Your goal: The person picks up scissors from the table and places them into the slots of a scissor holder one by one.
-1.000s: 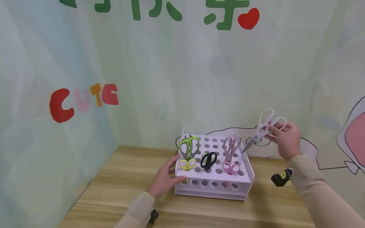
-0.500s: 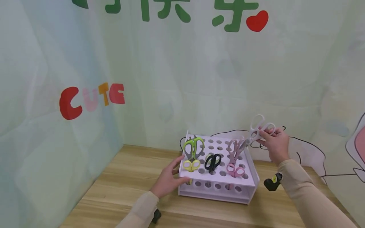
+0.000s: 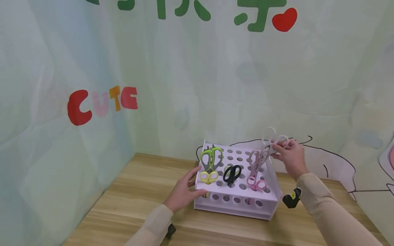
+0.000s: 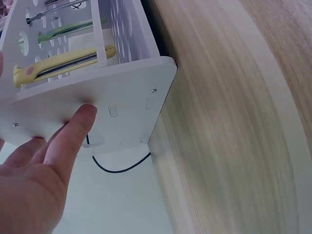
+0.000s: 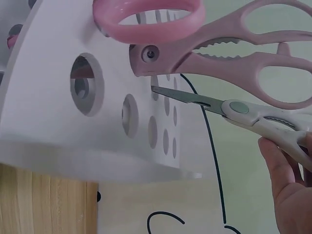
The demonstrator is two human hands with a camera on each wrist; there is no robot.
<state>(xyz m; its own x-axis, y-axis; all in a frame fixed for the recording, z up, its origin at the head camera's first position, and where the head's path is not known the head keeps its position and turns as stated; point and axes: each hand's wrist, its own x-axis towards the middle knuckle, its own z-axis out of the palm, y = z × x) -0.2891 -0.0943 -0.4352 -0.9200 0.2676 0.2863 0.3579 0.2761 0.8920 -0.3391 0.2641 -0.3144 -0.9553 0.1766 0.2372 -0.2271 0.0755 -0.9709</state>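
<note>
My right hand grips the white scissors by the handle, above the rack's right rear. Their blades point down; in the right wrist view the tip meets a rack hole, but whether it has entered I cannot tell. Beside them stand mauve scissors with toothed handles. My left hand rests on the left side of the white rack, thumb at its front edge. Seen from the left wrist, the fingers press nearly straight against the side panel.
Other scissors stand in the rack: green-grey, yellow, black and small pink. A pale green handle shows behind the black pair. The wooden table meets a printed wall cloth at the back.
My right hand has moved left, bringing the white scissors from beyond the rack's right side to over its rear right holes. My left hand stays on the rack; the head view shifts slightly.
</note>
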